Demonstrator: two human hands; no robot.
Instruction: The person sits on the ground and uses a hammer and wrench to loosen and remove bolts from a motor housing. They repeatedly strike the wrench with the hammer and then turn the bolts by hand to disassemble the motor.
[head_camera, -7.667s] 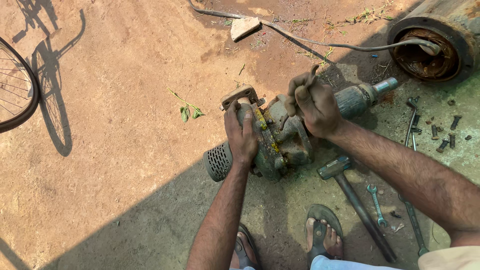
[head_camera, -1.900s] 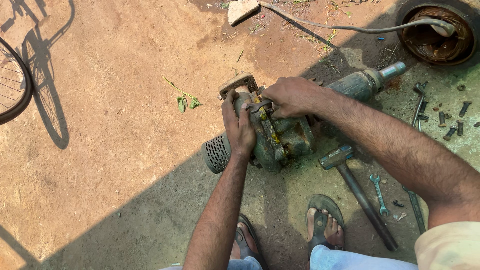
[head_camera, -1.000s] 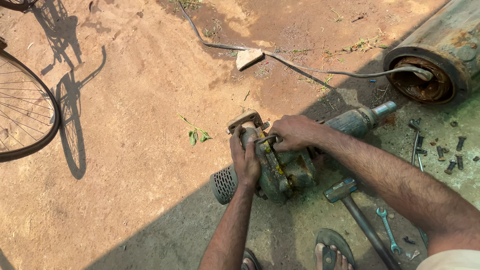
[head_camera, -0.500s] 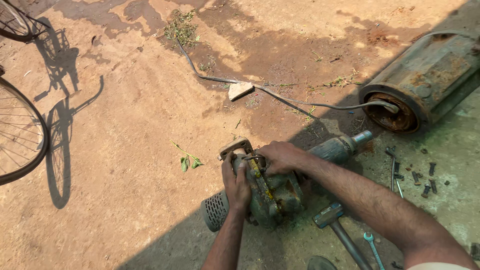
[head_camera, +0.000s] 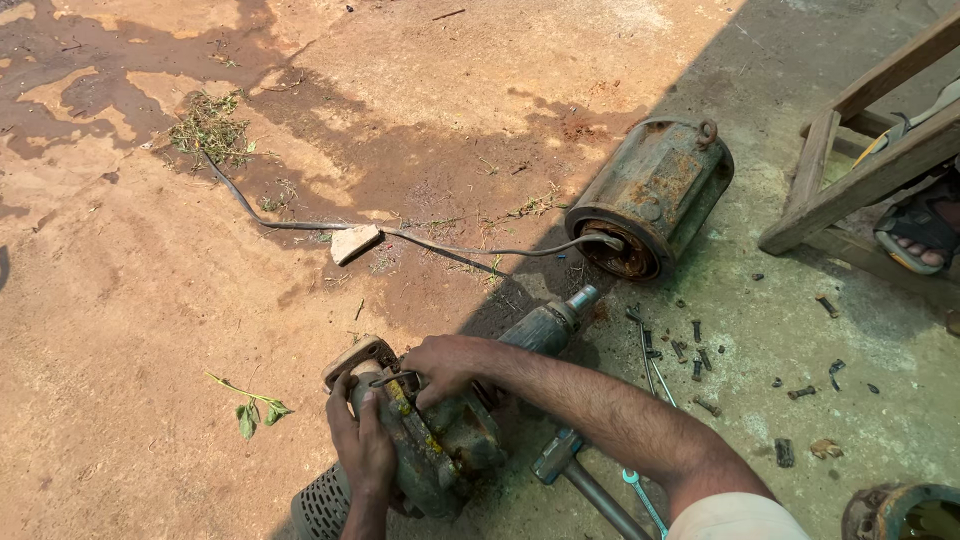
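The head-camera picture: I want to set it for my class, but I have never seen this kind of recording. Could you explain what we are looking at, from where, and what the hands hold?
The camera sits on a person's head and looks down at the ground in front of them. Both bare hands grip a grimy pump body lying on the ground: the left hand on its near side, the right hand on top. A shaft sticks out behind it. Beyond lies a rusty motor casing with a cable trailing from it. Loose bolts, a hammer and a spanner lie to the right. A wooden frame stands at the far right.
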